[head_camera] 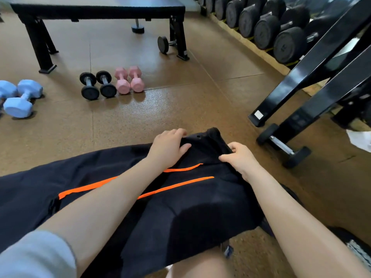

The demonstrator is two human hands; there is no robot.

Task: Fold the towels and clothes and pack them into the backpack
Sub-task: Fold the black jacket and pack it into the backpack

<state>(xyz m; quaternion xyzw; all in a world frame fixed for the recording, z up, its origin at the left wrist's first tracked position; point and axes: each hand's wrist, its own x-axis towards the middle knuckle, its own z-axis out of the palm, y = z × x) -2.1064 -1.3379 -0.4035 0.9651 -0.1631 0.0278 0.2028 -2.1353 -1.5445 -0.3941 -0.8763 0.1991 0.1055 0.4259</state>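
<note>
While the dark garment (180, 207) lies spread across my lap and trails off under my left forearm toward the floor (180, 97), I judge it soft, light and limp, the sort of cloth that slumps wherever it is not held. Two orange stripes (176, 187) run just behind my fingers. My left hand (167, 149) rests flat on the far end, fingers nearly straight, pressing the fabric down. My right hand (239, 157) is just beside it, fingers curled, pinching a bunched fold at the edge. That firmer hem is probably the best place to hold; anywhere in the middle would only stretch and sag. I see no backpack. Well beyond my fingers stand small dumbbells (112, 83), under a black bench (96, 7).
</note>
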